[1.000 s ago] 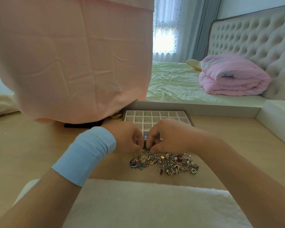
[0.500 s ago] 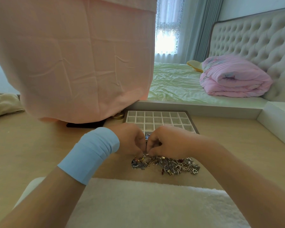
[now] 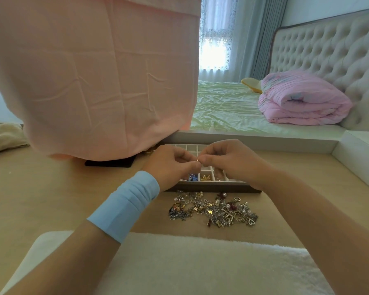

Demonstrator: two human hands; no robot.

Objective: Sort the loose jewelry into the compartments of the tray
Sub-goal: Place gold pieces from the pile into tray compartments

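A tangled pile of loose jewelry point(image 3: 213, 210) lies on the wooden table in front of the compartment tray point(image 3: 211, 185). The tray's near row holds a blue piece point(image 3: 192, 177) and a gold piece point(image 3: 206, 178). Above the tray, my left hand point(image 3: 173, 165) and my right hand point(image 3: 228, 161) meet fingertip to fingertip. Both pinch one small gold ring point(image 3: 198, 160) between them. A light blue band wraps my left wrist. My hands hide most of the tray's middle compartments.
A large pink cloth-covered object point(image 3: 98, 77) stands at the back left on a black base point(image 3: 110, 162). A white fluffy mat point(image 3: 179, 265) lies along the near table edge. Behind the table is a bed with a folded pink quilt point(image 3: 303, 103).
Both hands have risen from the jewelry pile to above the tray, carrying the small ring. The tray's near row with the blue and gold pieces has come into view.
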